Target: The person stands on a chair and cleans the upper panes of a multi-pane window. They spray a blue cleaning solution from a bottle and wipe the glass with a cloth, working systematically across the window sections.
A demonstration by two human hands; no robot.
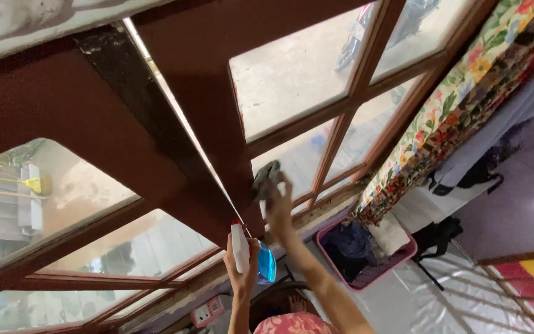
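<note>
The right hand [277, 204] presses a grey cloth [267, 176], bunched in its clenched grip, against a pane [292, 158] of the red-brown window frame [199, 68]. Just beside and lower, the left hand [242, 272] grasps a spray bottle [251, 253] with blue liquid. Right of both grips sit a pink basket [403, 253] and floral curtain [465, 93].

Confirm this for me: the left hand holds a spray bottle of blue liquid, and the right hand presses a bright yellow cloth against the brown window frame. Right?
Not quite. The head view shows the cloth in the right hand is dark grey, not bright yellow. The rest stands: the left hand holds a spray bottle of blue liquid, and the cloth is pressed against the brown window frame.
</note>
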